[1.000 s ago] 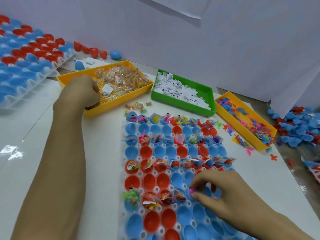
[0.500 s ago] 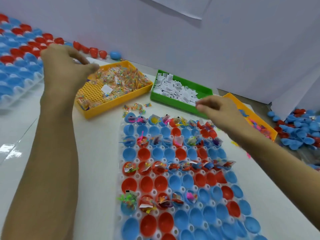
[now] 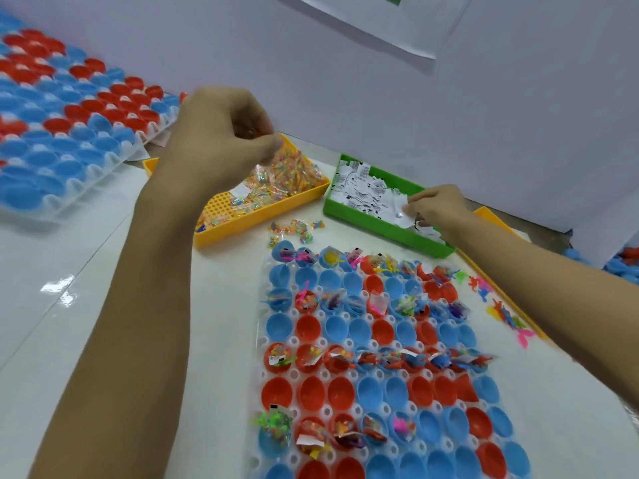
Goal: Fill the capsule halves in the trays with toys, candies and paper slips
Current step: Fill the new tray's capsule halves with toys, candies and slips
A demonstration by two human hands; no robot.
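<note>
White paper slips (image 3: 371,193) filled the green tray (image 3: 387,229), and the fingers (image 3: 416,207) of the right hand (image 3: 437,210) were curled down among them at the tray's right end, pinching at a slip. The left hand (image 3: 224,136) was raised above the yellow candy tray (image 3: 256,219), its fingers (image 3: 262,143) bunched around clear candy packets (image 3: 276,178), thumb pressed to the fingertips.

That candy tray stood just left of the green one, on the far side of the white surface (image 3: 121,271); a few loose packets (image 3: 294,229) lay on the surface just near of it. Near of both trays, the clear capsule tray (image 3: 294,375) ran toward the camera, holding rows of blue and red capsule halves (image 3: 345,326). Some rows held toys, candies and slips, among them the farthest row, a row across the middle and several cups at the near left; the other rows sat bare. Bright toys (image 3: 508,312) lay scattered on the surface just right of the capsule tray, beside the edge of another yellow tray (image 3: 491,216) mostly hidden behind the right forearm. At the far left stood a second tray of capsule halves (image 3: 69,126).
</note>
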